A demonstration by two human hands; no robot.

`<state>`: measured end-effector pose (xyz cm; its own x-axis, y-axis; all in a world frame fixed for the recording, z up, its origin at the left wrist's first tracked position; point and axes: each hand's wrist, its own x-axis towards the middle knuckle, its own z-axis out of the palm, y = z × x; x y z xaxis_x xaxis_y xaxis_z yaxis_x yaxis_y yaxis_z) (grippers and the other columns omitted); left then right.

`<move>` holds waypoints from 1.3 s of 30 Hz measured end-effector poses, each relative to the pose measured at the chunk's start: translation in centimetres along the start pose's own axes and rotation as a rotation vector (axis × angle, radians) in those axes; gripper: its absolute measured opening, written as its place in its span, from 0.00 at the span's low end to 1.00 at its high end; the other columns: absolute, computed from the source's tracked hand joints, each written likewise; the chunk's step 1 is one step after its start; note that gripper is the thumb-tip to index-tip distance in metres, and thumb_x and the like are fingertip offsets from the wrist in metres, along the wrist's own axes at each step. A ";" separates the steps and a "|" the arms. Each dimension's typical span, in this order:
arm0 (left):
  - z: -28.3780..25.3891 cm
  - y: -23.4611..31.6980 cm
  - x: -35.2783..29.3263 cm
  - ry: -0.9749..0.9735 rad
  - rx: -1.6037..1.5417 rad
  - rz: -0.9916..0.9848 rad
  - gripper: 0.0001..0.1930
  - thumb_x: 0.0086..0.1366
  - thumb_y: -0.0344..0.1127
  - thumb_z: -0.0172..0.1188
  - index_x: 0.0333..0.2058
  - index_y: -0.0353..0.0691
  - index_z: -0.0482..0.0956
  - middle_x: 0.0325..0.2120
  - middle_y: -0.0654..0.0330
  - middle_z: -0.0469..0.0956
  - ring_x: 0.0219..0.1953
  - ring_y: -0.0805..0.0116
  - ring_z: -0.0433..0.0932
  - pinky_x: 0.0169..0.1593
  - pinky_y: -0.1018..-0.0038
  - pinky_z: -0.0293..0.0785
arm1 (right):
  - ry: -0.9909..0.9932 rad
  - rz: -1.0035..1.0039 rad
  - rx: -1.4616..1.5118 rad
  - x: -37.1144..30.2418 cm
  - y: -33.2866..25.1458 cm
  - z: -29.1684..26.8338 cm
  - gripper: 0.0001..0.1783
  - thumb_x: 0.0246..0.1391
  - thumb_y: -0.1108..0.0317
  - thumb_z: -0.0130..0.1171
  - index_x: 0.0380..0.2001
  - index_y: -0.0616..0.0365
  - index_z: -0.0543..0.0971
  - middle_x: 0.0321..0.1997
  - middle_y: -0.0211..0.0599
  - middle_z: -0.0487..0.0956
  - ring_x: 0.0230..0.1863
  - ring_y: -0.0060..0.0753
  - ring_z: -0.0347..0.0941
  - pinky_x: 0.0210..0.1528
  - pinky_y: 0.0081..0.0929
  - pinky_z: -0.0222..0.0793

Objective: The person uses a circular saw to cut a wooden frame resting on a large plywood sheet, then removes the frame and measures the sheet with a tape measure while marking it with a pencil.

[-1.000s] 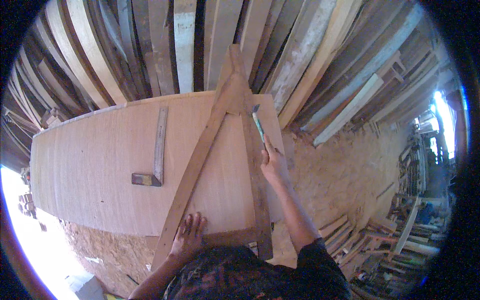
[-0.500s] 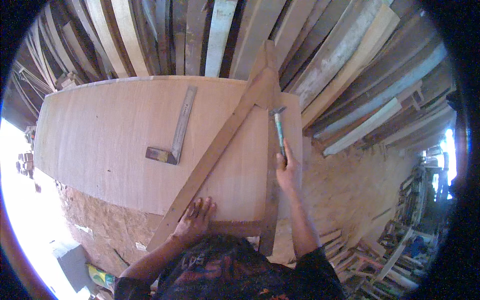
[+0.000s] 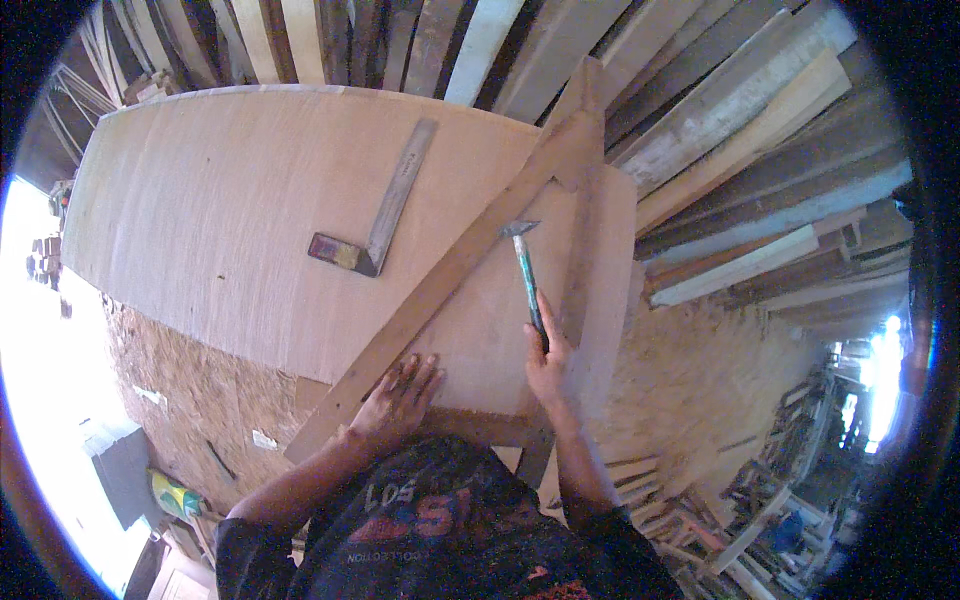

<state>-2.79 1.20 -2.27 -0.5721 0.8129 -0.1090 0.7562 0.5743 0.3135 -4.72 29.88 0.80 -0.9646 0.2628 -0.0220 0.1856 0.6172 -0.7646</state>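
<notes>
My right hand (image 3: pixel 549 358) grips the dark lower handle of a hammer (image 3: pixel 528 275). The hammer's metal head lies over the inner edge of a long diagonal brown board (image 3: pixel 450 265); whether it touches the wood I cannot tell. My left hand (image 3: pixel 402 392) is spread flat near the board's lower end, fingers apart. The diagonal board meets an upright board (image 3: pixel 580 240) at the top and a short crosspiece (image 3: pixel 480 428) runs close to my body, forming a triangular wooden frame. Beneath lies a large pale plywood sheet (image 3: pixel 230 220). A try square (image 3: pixel 395 205) rests on it, left of the frame.
Rows of planks (image 3: pixel 480 50) lean behind the sheet, and more timber (image 3: pixel 750 260) is stacked at the right. Wood scraps (image 3: pixel 760 540) pile up at the lower right. A grey box (image 3: pixel 125 480) stands at the lower left, beside a yellow-green bag (image 3: pixel 175 495).
My right hand has swung the hammer leftward, from beside the upright board to the diagonal board. My left hand stays spread by the lower end. The whole view has shifted.
</notes>
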 end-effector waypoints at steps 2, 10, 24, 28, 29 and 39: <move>0.1 -0.1 -0.2 -0.013 0.048 0.003 0.32 0.69 0.38 0.49 0.70 0.33 0.61 0.71 0.41 0.59 0.71 0.41 0.62 0.74 0.51 0.55 | -0.044 0.092 0.014 -0.4 0.1 0.2 0.29 0.68 0.71 0.56 0.71 0.57 0.67 0.68 0.50 0.75 0.64 0.41 0.76 0.64 0.34 0.70; 1.2 -0.1 -0.5 0.083 0.167 0.052 0.30 0.70 0.39 0.50 0.68 0.32 0.64 0.70 0.43 0.62 0.70 0.42 0.63 0.74 0.49 0.56 | 0.097 0.106 -0.042 -0.5 0.1 0.5 0.29 0.69 0.67 0.56 0.71 0.54 0.67 0.65 0.54 0.77 0.62 0.44 0.77 0.63 0.37 0.70; 2.9 0.2 -0.9 0.081 0.141 0.036 0.29 0.70 0.39 0.49 0.69 0.37 0.65 0.70 0.43 0.62 0.69 0.38 0.63 0.73 0.45 0.56 | 0.155 0.018 -0.080 7.4 0.3 0.0 0.28 0.70 0.69 0.54 0.71 0.53 0.67 0.65 0.53 0.77 0.64 0.50 0.75 0.65 0.40 0.69; 2.6 0.2 -0.8 0.115 0.055 0.025 0.29 0.69 0.38 0.50 0.68 0.37 0.66 0.69 0.43 0.63 0.69 0.39 0.64 0.73 0.45 0.56 | 0.121 0.048 -0.145 8.0 -0.8 -0.7 0.29 0.69 0.71 0.54 0.71 0.49 0.68 0.62 0.55 0.79 0.61 0.52 0.78 0.60 0.40 0.72; 2.5 0.2 -0.7 0.124 0.045 0.020 0.29 0.69 0.38 0.50 0.67 0.36 0.66 0.69 0.43 0.63 0.69 0.39 0.65 0.73 0.45 0.56 | 0.143 0.018 -0.148 8.0 -1.0 -0.8 0.29 0.68 0.71 0.55 0.71 0.49 0.68 0.60 0.56 0.79 0.59 0.52 0.79 0.58 0.40 0.74; 2.6 0.3 -0.3 0.060 0.191 0.049 0.30 0.68 0.37 0.50 0.67 0.35 0.66 0.69 0.43 0.63 0.68 0.39 0.65 0.73 0.44 0.56 | 0.159 -0.067 -0.178 9.1 -0.9 -1.1 0.30 0.67 0.71 0.57 0.71 0.52 0.68 0.49 0.55 0.83 0.45 0.47 0.82 0.50 0.39 0.76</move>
<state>-1.57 1.32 -4.60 -0.5466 0.8364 -0.0399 0.8269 0.5466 0.1321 -13.42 32.52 2.00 -0.9368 0.3218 0.1374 0.1660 0.7544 -0.6351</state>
